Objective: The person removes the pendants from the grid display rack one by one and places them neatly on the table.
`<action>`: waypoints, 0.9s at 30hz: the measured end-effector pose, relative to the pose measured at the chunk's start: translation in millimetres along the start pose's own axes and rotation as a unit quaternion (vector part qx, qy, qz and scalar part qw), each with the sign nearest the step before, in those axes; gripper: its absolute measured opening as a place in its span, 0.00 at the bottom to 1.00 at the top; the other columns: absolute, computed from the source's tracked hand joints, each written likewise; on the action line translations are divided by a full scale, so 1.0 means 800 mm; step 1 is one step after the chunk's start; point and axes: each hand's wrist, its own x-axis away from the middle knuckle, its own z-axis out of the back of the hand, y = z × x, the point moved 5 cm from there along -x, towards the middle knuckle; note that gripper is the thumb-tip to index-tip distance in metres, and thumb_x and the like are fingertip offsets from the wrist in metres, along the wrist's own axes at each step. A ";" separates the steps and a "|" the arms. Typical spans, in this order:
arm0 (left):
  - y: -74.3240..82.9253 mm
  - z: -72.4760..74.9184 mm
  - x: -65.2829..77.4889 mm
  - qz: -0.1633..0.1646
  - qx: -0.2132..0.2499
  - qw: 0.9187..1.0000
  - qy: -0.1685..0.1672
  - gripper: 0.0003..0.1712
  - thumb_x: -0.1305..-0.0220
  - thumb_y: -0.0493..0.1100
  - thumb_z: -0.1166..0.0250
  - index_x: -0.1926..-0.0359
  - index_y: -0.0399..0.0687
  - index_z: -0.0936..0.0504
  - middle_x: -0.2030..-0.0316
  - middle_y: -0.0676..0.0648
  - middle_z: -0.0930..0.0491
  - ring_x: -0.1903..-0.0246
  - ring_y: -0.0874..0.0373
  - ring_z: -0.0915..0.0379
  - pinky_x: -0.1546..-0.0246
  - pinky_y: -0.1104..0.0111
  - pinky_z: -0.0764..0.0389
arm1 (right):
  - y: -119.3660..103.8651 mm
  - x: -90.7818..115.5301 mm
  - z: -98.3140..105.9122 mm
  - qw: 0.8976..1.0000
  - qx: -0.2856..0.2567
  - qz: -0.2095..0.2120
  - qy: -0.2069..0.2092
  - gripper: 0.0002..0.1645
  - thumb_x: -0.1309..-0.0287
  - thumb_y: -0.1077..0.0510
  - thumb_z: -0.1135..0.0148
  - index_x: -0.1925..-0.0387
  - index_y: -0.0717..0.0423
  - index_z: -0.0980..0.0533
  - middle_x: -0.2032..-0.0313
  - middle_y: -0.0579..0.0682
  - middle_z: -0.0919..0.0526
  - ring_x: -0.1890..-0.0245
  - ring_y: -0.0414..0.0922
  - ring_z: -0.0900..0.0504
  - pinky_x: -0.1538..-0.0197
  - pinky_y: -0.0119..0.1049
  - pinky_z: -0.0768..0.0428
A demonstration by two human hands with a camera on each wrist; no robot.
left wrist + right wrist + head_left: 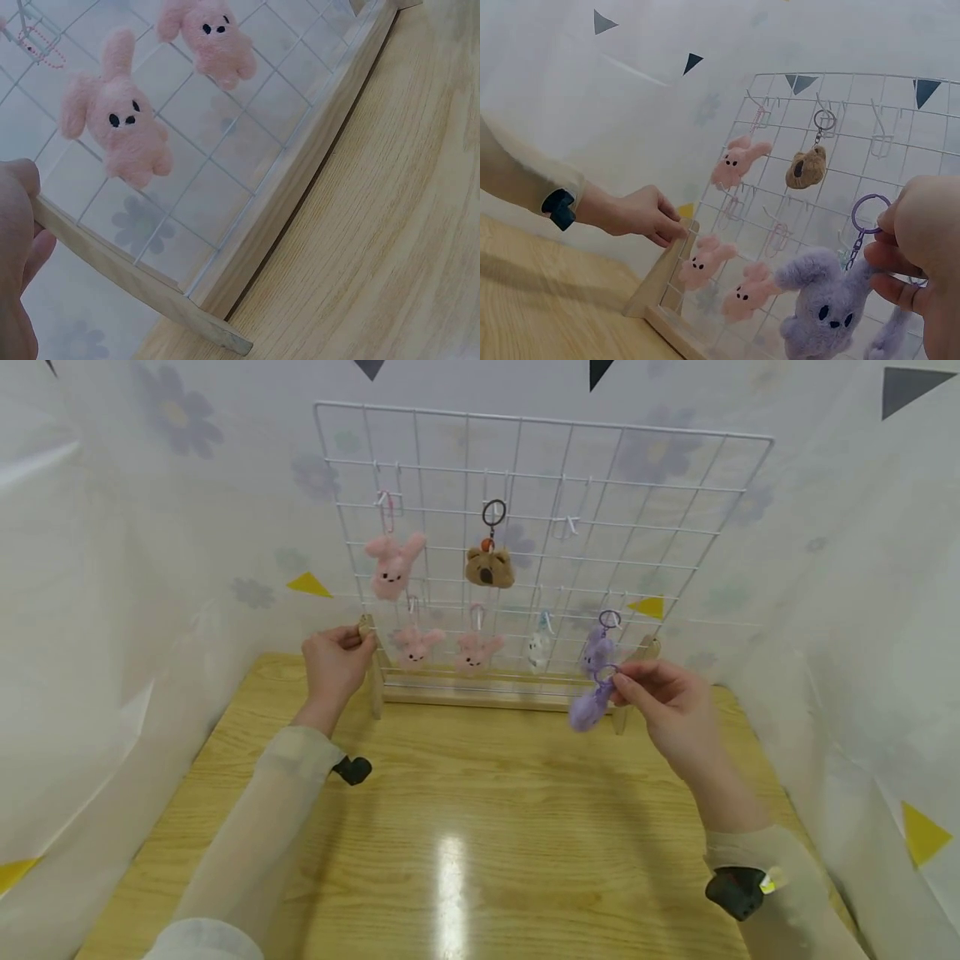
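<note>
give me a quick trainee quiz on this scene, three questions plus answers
1. True or false: both hands are holding toys.
2. How many pink bunnies hang on the rack?
3. Which toy hangs in the upper row: A) white toy, B) brown bear, C) yellow duck?

Key: 1. False; the left hand grips the wooden stand, and only the right hand holds a toy, a purple bunny. 2. Three. 3. B.
</note>
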 end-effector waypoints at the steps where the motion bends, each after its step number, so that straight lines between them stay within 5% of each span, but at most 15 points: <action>1: 0.001 0.000 0.000 0.000 0.001 1.000 0.000 0.16 0.28 0.45 0.29 0.51 0.35 0.09 0.59 0.37 0.10 0.59 0.48 0.11 0.64 0.70 0.11 | 0.003 0.002 0.001 1.000 -0.002 -0.002 0.003 0.09 0.29 0.68 0.33 0.56 0.75 0.19 0.65 0.53 0.12 0.68 0.45 0.14 0.60 0.31 0.13; 27: -0.002 -0.001 0.000 0.014 0.004 1.000 -0.007 0.17 0.27 0.46 0.30 0.49 0.35 0.10 0.57 0.37 0.11 0.57 0.48 0.11 0.63 0.69 0.11 | 0.062 0.039 0.018 0.999 -0.010 -0.028 0.018 0.11 0.30 0.70 0.34 0.55 0.80 0.21 0.63 0.54 0.11 0.67 0.45 0.13 0.59 0.31 0.12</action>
